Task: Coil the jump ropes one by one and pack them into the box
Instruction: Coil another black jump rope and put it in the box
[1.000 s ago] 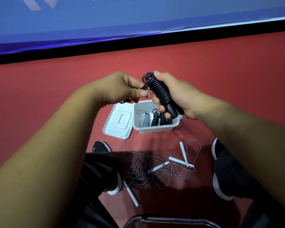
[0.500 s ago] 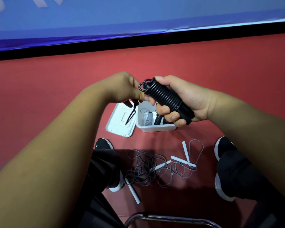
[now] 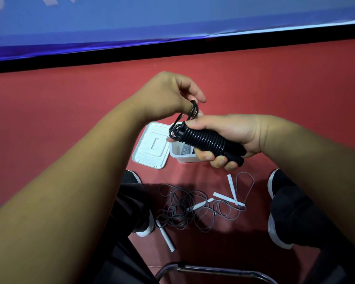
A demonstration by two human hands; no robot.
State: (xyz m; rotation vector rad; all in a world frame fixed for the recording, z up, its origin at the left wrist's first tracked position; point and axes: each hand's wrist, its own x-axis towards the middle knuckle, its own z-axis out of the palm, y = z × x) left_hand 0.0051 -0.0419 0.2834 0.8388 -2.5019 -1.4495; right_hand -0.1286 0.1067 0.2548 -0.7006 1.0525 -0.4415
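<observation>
My right hand (image 3: 230,138) grips a black jump rope (image 3: 205,140) wound tightly round its handles, held level above the box. My left hand (image 3: 172,95) is just above its left end and pinches the free loop of black cord (image 3: 193,110). Below them stands the white box (image 3: 183,155), mostly hidden by the bundle, with a grey coiled rope showing inside. On the floor between my feet lies a tangle of grey rope (image 3: 184,210) with several white handles (image 3: 228,198).
The white lid (image 3: 150,146) lies flat beside the box on its left. The floor is red, and a black strip under a blue wall runs along the far side. My shoes (image 3: 279,212) flank the tangle. A metal chair tube (image 3: 209,270) curves across the bottom edge.
My right hand has turned the black bundle from slanted to nearly level and moved it right. My left hand has risen above its end, drawing the cord loop upward.
</observation>
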